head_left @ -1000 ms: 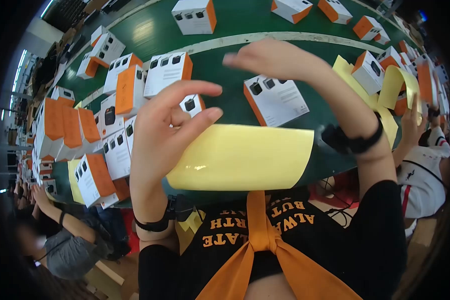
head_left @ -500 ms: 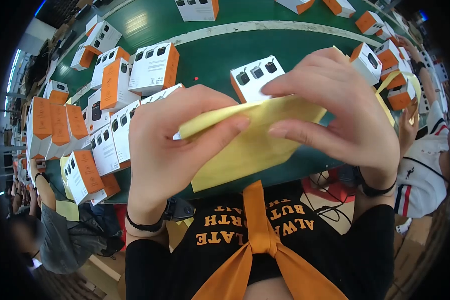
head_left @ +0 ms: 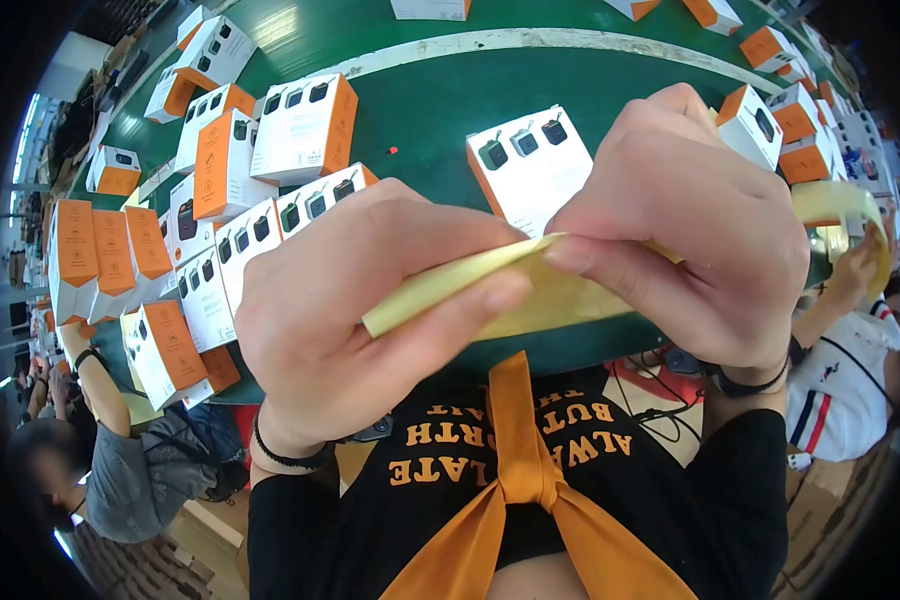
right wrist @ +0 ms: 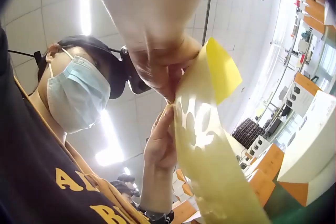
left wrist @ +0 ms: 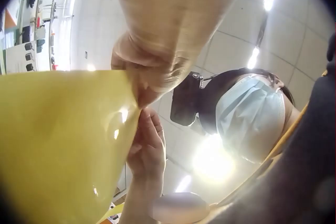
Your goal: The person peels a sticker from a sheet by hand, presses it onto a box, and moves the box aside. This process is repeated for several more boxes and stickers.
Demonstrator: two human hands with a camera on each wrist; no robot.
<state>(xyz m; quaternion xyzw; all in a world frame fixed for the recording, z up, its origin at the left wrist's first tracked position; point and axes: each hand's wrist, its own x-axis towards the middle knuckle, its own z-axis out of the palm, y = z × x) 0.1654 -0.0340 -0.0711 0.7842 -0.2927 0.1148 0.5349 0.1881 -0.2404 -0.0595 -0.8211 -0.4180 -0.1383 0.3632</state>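
Note:
A glossy yellow sheet is pinched along its upper edge by both hands in the head view. The left hand grips a folded part of it between thumb and curled fingers. Close beside it, the right hand pinches the same edge with thumb and index finger. The left wrist view shows the sheet hanging broad and curved from the left hand. In the right wrist view the sheet hangs below the right hand. A white and orange box stands just behind the hands.
Several white and orange boxes are stacked at the left of the green table. More boxes stand at the right, where another person's hand holds a yellow strip. Another person sits at the lower left.
Both hands have closed on the sheet's upper edge and come nearer together. The sheet, earlier spread flat in front of the body, is now folded at that edge.

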